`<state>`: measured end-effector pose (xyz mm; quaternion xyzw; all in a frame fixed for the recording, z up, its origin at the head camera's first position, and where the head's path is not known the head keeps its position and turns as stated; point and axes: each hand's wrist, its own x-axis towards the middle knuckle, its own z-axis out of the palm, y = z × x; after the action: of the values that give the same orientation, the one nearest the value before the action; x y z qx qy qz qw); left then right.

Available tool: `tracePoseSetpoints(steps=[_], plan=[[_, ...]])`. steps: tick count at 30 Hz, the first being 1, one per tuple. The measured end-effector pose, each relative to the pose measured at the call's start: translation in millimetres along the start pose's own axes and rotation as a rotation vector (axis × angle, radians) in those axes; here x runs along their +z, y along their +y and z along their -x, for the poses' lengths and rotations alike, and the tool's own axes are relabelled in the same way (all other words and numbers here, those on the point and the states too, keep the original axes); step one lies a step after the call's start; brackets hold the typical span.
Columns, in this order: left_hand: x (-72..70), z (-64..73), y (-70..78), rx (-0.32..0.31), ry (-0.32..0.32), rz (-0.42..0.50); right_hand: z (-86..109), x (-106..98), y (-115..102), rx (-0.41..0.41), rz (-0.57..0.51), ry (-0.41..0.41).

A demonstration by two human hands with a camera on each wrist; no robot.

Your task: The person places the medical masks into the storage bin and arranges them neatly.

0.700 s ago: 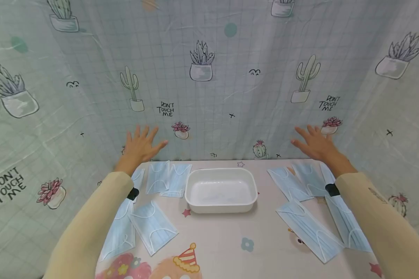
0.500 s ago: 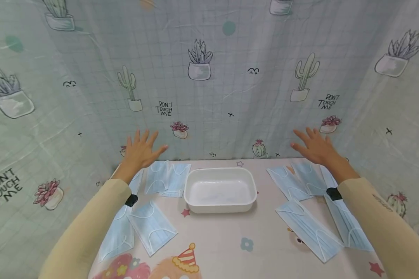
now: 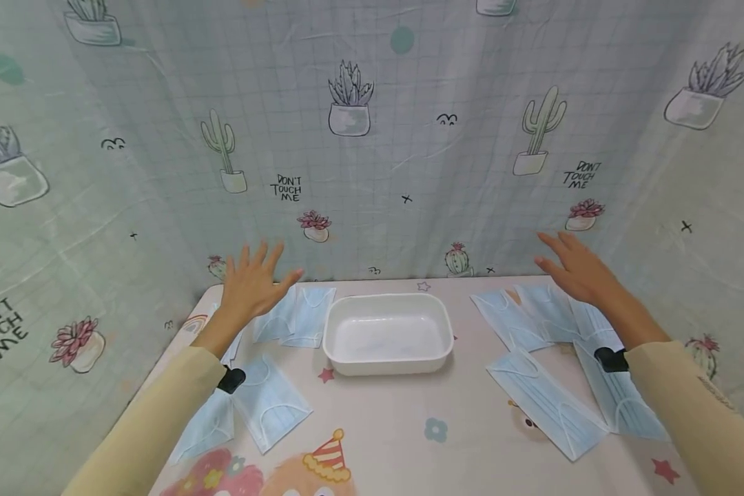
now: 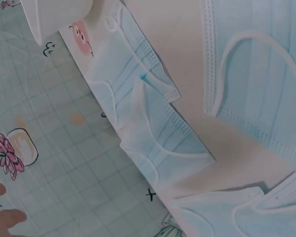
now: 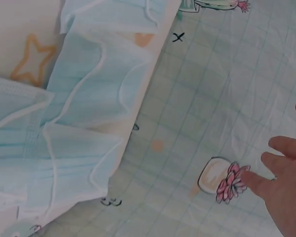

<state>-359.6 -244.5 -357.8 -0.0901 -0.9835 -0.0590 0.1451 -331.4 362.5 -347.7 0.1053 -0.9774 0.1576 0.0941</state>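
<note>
My left hand [image 3: 252,284] hovers with spread fingers over the far left masks and holds nothing. On the other side my right hand [image 3: 575,272] is held up in the air, fingers extended, above the far right masks. Blue face masks with white ear loops lie flat on both sides, among them a left mask [image 3: 271,403] and a right mask [image 3: 548,403]. Between the two groups stands a white rectangular basin [image 3: 387,368] with nothing in it. In the left wrist view overlapping masks [image 4: 170,131] lie below the hand; the right wrist view shows masks [image 5: 96,79] too.
The table [image 3: 397,441] wears a pale cover printed with cartoon figures. A cactus-patterned curtain [image 3: 372,172] hangs behind the table and along both sides. Dark straps [image 3: 231,379] show at both wrists.
Both hands have come slightly down and nearer, the right one also shifting a little to the right. The head view has tilted slightly. Masks and basin stay in place.
</note>
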Motion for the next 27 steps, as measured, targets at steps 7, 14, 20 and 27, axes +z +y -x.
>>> tracePoseSetpoints(steps=[7, 14, 20, 27], plan=[[6.5, 21.5, 10.9, -0.014, 0.022, 0.155, 18.8, -5, 18, 0.001, -0.127, 0.049], [21.4, 43.0, 23.3, -0.064, 0.048, 0.34, 27.8, -15, 31, 0.115, -0.196, -0.007], [32.9, 52.1, 38.6, -0.128, 0.036, 0.457, 36.5, -9, 52, 0.194, -0.204, -0.076], [49.8, 55.1, 63.4, -0.16, 0.013, 0.69, 52.5, 6, 84, 0.301, -0.287, -0.191]])
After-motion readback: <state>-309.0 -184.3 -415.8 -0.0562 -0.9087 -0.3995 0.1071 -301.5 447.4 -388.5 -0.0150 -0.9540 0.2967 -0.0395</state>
